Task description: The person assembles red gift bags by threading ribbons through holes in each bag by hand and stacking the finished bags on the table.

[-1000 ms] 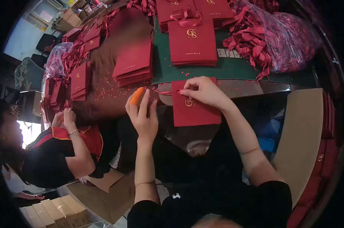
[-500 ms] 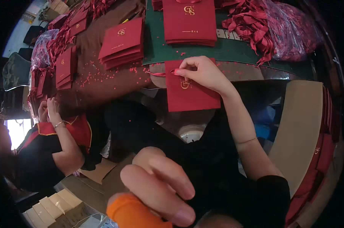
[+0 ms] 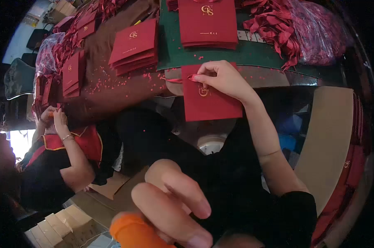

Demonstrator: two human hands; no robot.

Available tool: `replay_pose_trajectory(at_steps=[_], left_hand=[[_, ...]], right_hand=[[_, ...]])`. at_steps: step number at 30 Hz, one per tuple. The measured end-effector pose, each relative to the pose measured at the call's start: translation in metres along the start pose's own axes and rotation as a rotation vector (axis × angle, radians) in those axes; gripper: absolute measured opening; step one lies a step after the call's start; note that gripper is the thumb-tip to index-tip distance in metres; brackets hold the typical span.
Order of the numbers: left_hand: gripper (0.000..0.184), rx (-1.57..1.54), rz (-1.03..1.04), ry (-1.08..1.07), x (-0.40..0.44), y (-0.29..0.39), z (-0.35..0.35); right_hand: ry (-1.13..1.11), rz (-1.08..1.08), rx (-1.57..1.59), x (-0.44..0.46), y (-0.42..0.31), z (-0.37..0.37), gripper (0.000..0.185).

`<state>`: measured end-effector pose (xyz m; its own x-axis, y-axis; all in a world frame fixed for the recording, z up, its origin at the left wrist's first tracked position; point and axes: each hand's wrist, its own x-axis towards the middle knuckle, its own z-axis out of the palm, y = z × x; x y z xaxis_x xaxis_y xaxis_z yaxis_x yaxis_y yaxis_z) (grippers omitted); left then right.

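A hand-assembly workshop: matching red bags (image 3: 207,25) with gold lettering stand stacked at 12 and 11 o'clock on a long brown-and-green worktop (image 3: 98,104) sprinkled with red scraps (image 3: 143,76). At 2 o'clock a clear plastic sack (image 3: 321,35) spills red ribbons (image 3: 271,29); a large carton (image 3: 327,132) stands at 3, cardboard boxes (image 3: 56,229) at 8, a second person (image 3: 50,177) seated at 9.

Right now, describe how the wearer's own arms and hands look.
The right arm is bare below a plain black sleeve; no watch or bracelet shows at the wrist. The right hand has no glove. The left hand wears a bright orange cover on one digit, its other visible fingers uncovered. The left sleeve is out of view.
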<state>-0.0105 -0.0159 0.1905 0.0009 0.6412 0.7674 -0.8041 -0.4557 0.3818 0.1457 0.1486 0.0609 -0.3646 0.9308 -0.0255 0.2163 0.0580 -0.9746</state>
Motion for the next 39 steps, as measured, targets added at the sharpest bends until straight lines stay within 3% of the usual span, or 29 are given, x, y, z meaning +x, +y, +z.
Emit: replay_pose_trajectory(at_steps=[33,36,39], left_hand=[[0.019,0.059,-0.112,-0.052,0.009,0.0,0.018],[0.019,0.238,-0.223,-0.049,0.013,0.0,0.007],[0.018,0.871,-0.461,-0.001,0.006,-0.025,-0.048]], right_hand=[[0.01,-0.013,0.08,0.0,0.001,0.0,0.019],[-0.012,0.015,0.123,-0.001,0.002,0.0,0.019],[0.011,-0.042,0.034,-0.002,0.0,-0.001,0.018]])
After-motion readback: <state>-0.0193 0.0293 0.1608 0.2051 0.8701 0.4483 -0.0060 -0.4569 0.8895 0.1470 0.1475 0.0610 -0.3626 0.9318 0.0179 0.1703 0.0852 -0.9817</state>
